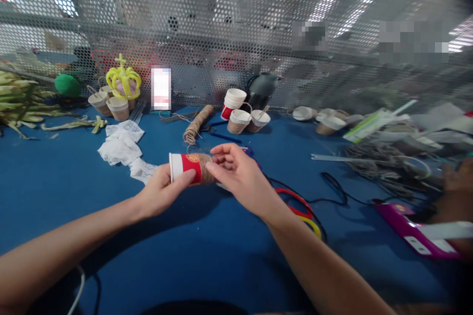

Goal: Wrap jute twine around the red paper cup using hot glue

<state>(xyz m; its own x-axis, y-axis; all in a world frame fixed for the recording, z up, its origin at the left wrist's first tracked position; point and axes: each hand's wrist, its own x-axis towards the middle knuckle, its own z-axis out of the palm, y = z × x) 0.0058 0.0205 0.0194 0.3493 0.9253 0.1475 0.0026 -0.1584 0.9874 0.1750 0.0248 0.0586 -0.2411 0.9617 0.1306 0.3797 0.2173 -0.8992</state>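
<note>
Head view: tapered red-and-white paper cup clasped between the left hand's thumb and fingers; right hand curled, grip unclear, at its brown twine wrap.

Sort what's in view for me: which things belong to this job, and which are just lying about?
Likely the job:
- paper cup, on its side in the left hand
- brown twine around it, right hand alongside
- twine roll

Apparently just lying about:
- green ball
- yellow crown-shaped ornament
</note>
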